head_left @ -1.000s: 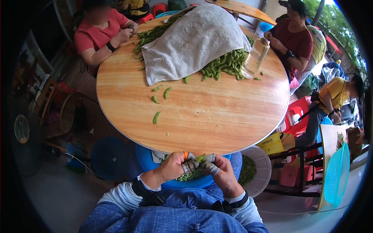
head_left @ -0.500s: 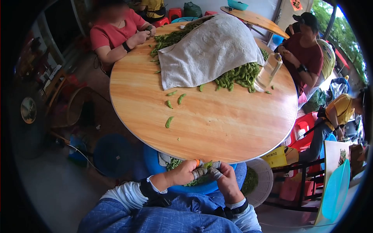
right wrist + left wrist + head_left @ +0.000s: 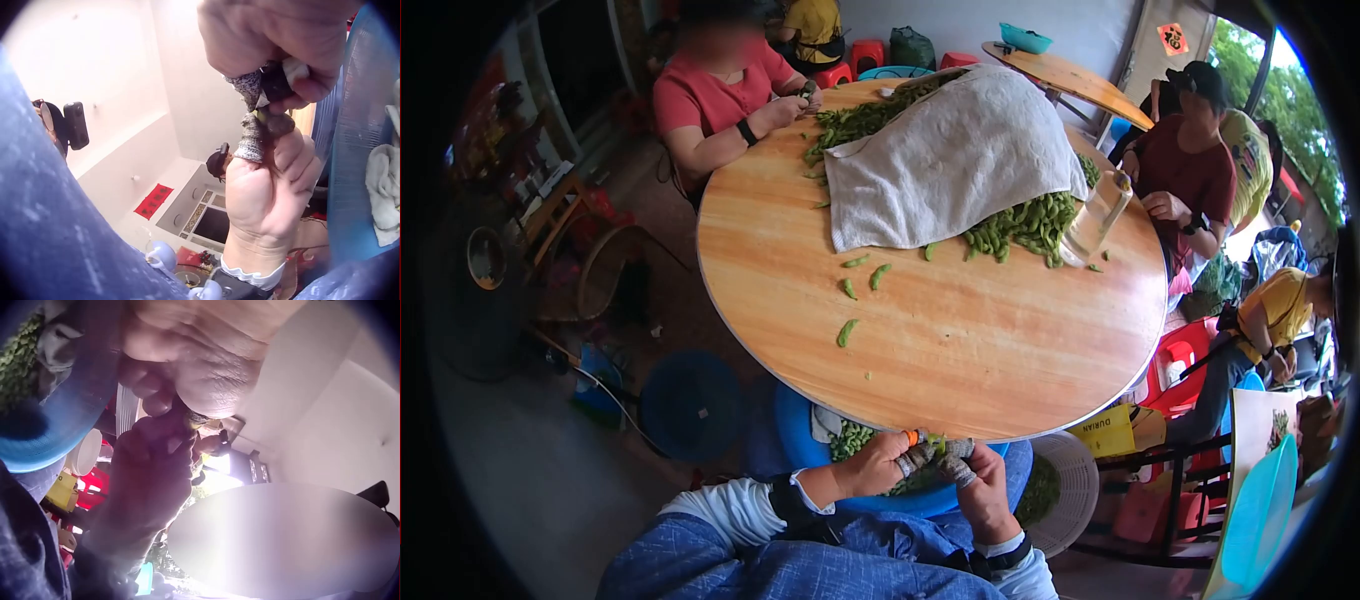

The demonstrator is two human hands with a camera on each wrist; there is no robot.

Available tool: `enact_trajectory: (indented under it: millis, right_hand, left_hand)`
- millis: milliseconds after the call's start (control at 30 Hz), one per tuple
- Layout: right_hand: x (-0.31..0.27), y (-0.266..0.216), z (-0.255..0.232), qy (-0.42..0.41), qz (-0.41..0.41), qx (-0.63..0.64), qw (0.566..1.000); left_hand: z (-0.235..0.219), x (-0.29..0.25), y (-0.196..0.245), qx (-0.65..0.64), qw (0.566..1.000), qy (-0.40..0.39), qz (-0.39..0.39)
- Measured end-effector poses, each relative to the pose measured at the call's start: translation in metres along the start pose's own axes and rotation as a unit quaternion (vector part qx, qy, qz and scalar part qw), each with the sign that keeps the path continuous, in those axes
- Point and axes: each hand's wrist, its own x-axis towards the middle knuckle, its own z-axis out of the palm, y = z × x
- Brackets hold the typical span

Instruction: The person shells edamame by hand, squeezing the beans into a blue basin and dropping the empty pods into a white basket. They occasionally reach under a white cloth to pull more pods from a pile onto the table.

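Over the basin, both hands meet at a green soybean pod (image 3: 938, 442), mostly covered by fingers. My left hand (image 3: 870, 468), with an orange band and grey cloth finger covers, pinches it from one side. From the other side my right hand (image 3: 988, 488), also with wrapped fingertips, pinches it. In the right wrist view a sliver of green pod (image 3: 260, 117) shows between the wrapped fingertips. Just below is a blue basin (image 3: 797, 432) holding shelled green beans (image 3: 853, 440) and a light cloth (image 3: 826, 422).
A round wooden table (image 3: 960, 340) stands in front, with several loose pods and a pod pile (image 3: 1030, 225) under a grey towel (image 3: 950, 160). A clear bottle (image 3: 1097, 220) stands by the pile. A white basket (image 3: 1080, 490) is at right. Two people sit across the table.
The head view has shifted, so table and hands appear lower and slightly further right. Both hands stay together on the pod. The person at right has moved their hands apart.
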Motion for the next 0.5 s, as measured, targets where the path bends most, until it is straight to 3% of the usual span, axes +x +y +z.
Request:
enact_trajectory:
  millis: [100, 200, 300, 400, 500]
  right_hand:
    - [0.0, 0.009, -0.009, -0.033, 0.003, 0.011, 0.999]
    - [-0.003, 0.012, -0.008, -0.022, -0.018, -0.068, 0.997]
    - [-0.003, 0.016, -0.009, -0.041, -0.02, -0.126, 0.991]
    - [-0.002, 0.028, -0.014, -0.056, -0.039, -0.21, 0.975]
    - [-0.001, 0.025, -0.01, -0.075, -0.06, -0.281, 0.955]
  left_hand:
    - [-0.004, -0.003, 0.001, -0.019, 0.994, -0.032, -0.101]
    - [0.001, -0.009, -0.003, -0.144, 0.98, 0.028, -0.134]
    - [-0.003, -0.011, -0.019, -0.144, 0.971, -0.028, -0.19]
    - [-0.004, -0.01, -0.014, -0.22, 0.925, -0.041, -0.307]
    - [0.0, -0.016, -0.033, -0.301, 0.902, -0.036, -0.306]
